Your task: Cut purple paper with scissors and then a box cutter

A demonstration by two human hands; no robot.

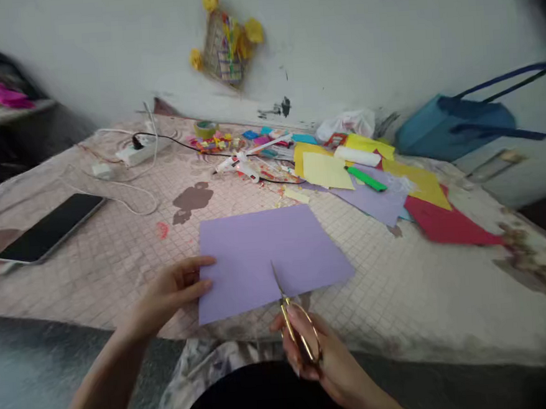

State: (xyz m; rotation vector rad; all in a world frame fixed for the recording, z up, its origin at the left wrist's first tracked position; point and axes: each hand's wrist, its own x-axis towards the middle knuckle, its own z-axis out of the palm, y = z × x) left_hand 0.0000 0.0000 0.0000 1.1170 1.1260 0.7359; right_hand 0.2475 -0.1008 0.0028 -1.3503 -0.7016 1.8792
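Observation:
A sheet of purple paper (252, 246) lies near the front edge of the table. My left hand (178, 289) pinches its left edge between thumb and fingers. Gold-handled scissors (287, 315) are in my right hand (311, 345), with fingers through the loops. Their blades reach over the paper's front edge and point away from me. The blades look nearly closed, and I cannot tell whether the paper lies between them.
A phone (53, 227) rests at the left, near a white power strip (142, 150) with cables. Behind the paper lies a white glue gun (239, 164). Coloured sheets, a green marker (366, 178) and a red sheet (446, 217) cover the right. A blue bag (454, 126) leans against the wall.

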